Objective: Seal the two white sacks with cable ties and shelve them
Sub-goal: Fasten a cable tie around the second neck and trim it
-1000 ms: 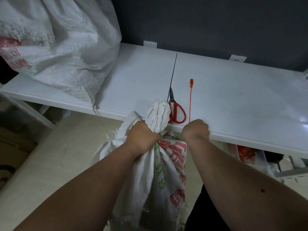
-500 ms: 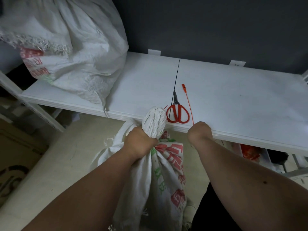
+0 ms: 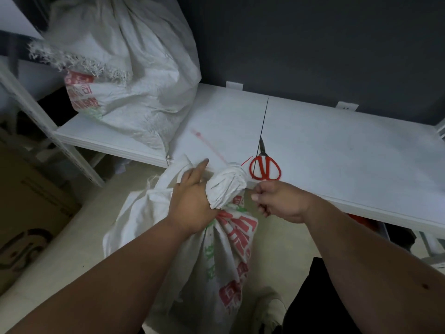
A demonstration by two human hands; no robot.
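A white woven sack [image 3: 216,256] with red and green print stands on the floor against the shelf's front edge. My left hand [image 3: 192,203] grips its twisted neck [image 3: 227,186], index finger stretched out. My right hand [image 3: 277,201] is pinched shut just right of the neck. A red cable tie [image 3: 209,147], blurred, slants up-left over the white shelf [image 3: 337,160] from behind the neck; its held end is hidden. A second white sack [image 3: 134,75], its frayed mouth open, lies on the shelf's left end.
Red-handled scissors [image 3: 265,165] lie on the shelf just beyond the neck. A thin black tie [image 3: 263,121] stretches away from them toward the dark wall. A cardboard box [image 3: 29,213] sits on the floor at left, beside the shelf's white upright [image 3: 48,131].
My right hand has lifted the red cable tie off the shelf and swung it left behind the sack's neck. My left hand has kept its grip; its index finger now sticks out.
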